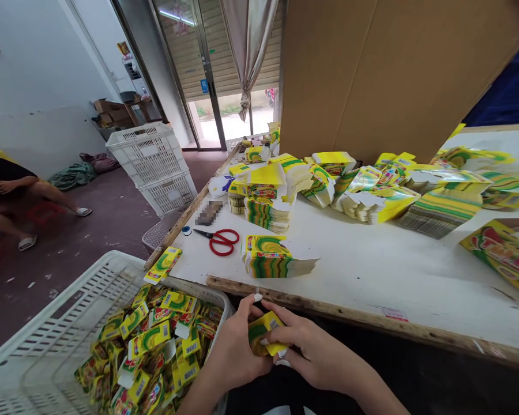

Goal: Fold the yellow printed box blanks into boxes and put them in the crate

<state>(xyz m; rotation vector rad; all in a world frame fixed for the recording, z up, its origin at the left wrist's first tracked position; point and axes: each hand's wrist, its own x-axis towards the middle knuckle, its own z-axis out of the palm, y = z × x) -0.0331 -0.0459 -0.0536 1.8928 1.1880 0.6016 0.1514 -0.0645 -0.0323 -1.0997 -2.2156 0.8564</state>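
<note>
Both my hands hold one small yellow and green carton (264, 335) just below the table's near edge. My left hand (236, 349) grips its left side, my right hand (311, 349) its right side with fingers folded over it. Directly ahead on the white table (372, 271) lies a stack of flat yellow-green cartons (271, 257). At my lower left stands a white crate (47, 323) filled with several folded cartons (155, 346).
Red scissors (219, 240) lie on the table's left part. More stacks of flat cartons (372, 190) spread along the far side before a cardboard sheet (372, 75). Stacked white crates (153, 164) stand on the floor. A seated person (12, 190) is at far left.
</note>
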